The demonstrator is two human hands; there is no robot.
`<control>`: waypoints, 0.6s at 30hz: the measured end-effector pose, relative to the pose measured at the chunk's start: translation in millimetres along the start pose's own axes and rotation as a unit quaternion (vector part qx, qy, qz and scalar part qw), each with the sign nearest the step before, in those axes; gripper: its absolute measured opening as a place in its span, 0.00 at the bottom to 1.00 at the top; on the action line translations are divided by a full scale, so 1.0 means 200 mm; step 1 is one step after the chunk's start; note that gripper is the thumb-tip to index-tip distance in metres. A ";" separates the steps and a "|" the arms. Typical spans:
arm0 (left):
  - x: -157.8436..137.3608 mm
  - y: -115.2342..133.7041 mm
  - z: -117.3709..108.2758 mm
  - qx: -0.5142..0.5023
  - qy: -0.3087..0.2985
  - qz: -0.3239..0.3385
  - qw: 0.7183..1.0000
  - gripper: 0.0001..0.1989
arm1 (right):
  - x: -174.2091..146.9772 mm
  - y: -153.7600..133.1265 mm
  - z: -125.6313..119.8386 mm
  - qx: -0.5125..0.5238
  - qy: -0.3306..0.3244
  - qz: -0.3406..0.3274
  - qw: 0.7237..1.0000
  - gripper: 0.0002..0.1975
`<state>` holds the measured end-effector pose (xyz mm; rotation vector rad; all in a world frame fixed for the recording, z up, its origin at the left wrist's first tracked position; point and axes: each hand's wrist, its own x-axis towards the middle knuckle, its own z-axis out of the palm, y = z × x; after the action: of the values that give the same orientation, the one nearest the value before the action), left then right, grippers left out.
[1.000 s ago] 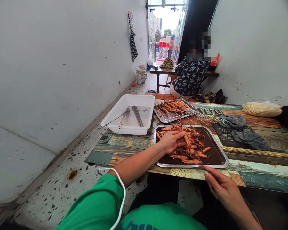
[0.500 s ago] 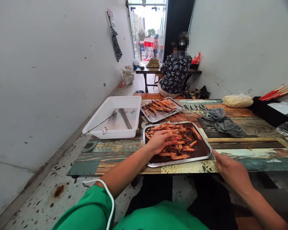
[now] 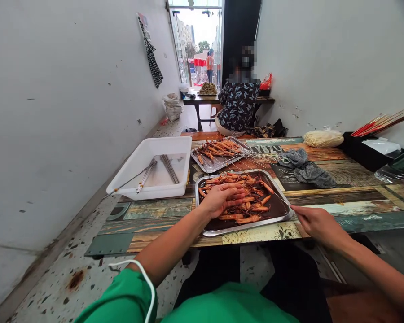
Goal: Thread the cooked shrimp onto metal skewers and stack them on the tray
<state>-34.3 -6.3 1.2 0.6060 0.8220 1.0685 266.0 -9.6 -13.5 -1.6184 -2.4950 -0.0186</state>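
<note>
A metal tray (image 3: 211, 233) at the table's near side holds dark liquid and a heap of elongated orange-brown food pieces (image 3: 249, 218) with thin dark strands. My left hand (image 3: 222, 199) hovers over or rests on the heap, fingers stretched and slightly apart, their tips reddish and wet. I cannot tell whether it touches the pieces. At the tray's right corner, my right hand (image 3: 314, 222) pinches the end of a thin metal skewer (image 3: 281, 197). The skewer slants over the tray toward one food piece (image 3: 266, 187) near the right rim.
Behind stands a second tray (image 3: 207, 168) of skewered pieces. A white plastic tub (image 3: 148, 194) with metal skewers is left. Rightward lie grey cloths (image 3: 311, 175), a pale bagged bundle (image 3: 323, 138), a black box (image 3: 353, 146) and a bottle (image 3: 395, 167). A person (image 3: 239, 105) sits at another table.
The view has turned slightly, so everything sits further left. The skewer in my right hand shows more plainly. A blurred shape has appeared beside the bottle at the right edge.
</note>
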 end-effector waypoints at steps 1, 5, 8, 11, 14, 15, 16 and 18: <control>0.00 0.00 0.00 -0.001 -0.002 -0.003 1.000 0.07 | -0.01 0.01 -0.01 0.035 -0.002 0.016 0.999 0.16; -0.01 0.01 0.01 -0.002 -0.011 -0.016 1.000 0.07 | -0.10 0.02 -0.03 0.259 -0.045 0.118 0.958 0.19; -0.01 0.00 0.00 -0.004 -0.020 -0.013 1.000 0.07 | -0.16 0.01 -0.05 0.596 -0.115 0.259 0.751 0.15; -0.01 -0.01 0.00 -0.005 -0.029 -0.013 0.999 0.07 | -0.17 -0.02 -0.05 0.715 -0.151 0.305 0.610 0.09; -0.01 -0.01 0.00 -0.006 -0.030 -0.020 0.999 0.07 | -0.13 -0.05 -0.02 0.713 -0.152 0.309 0.611 0.05; -0.01 -0.01 0.00 -0.007 -0.029 -0.022 0.999 0.07 | -0.12 -0.06 -0.01 0.706 -0.149 0.309 0.619 0.05; -0.01 -0.01 0.00 -0.007 -0.028 -0.024 0.999 0.07 | -0.10 -0.07 0.00 0.698 -0.147 0.309 0.629 0.05; -0.01 -0.01 0.00 -0.006 -0.028 -0.026 0.999 0.07 | -0.08 -0.07 0.02 0.675 -0.140 0.308 0.656 0.06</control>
<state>-34.8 -8.3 0.5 0.5988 0.7776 1.0039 259.3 -28.7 -18.2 -1.4758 -1.0515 1.7523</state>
